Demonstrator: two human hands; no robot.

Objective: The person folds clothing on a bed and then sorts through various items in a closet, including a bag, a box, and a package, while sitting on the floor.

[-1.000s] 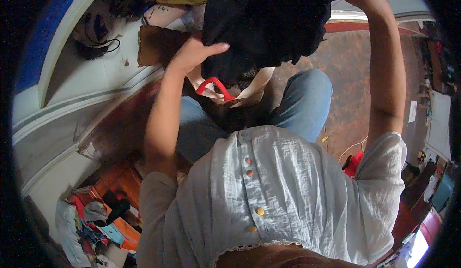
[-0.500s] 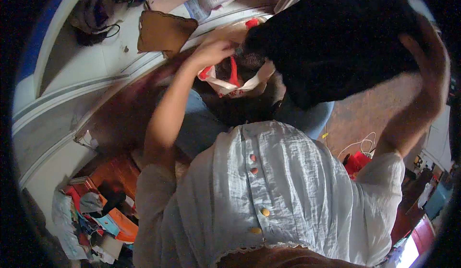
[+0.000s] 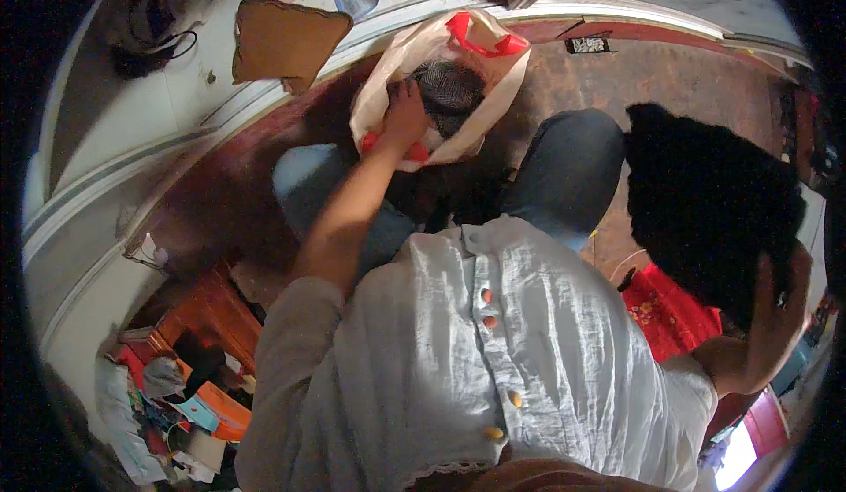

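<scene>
A white carrier bag with red patches [image 3: 504, 82] stands upright between my knees, its mouth spread. Inside lies a dark cloth with a fine grey pattern [image 3: 451, 87]. My left hand [image 3: 407, 115] reaches over the near left rim into the bag, fingers bent on the cloth's left edge. Off to the right, my right hand [image 3: 780, 303] is closed on a black fluffy cloth [image 3: 705, 192], which spreads beyond the fingers. Its kind of garment cannot be made out.
Under the black cloth, a red flowered cloth [image 3: 665, 311] lies on the brown floor [image 3: 564, 78]. A piece of brown cardboard [image 3: 286, 43] is beyond the bag at left. Clutter fills an orange-brown drawer [image 3: 216, 404] at lower left. My jeans-clad knees [image 3: 573, 157] flank the bag.
My right hand has carried the black cloth right and nearer, off the bag, uncovering its mouth and the floor. My left hand has moved from the bag's rim onto the patterned cloth inside.
</scene>
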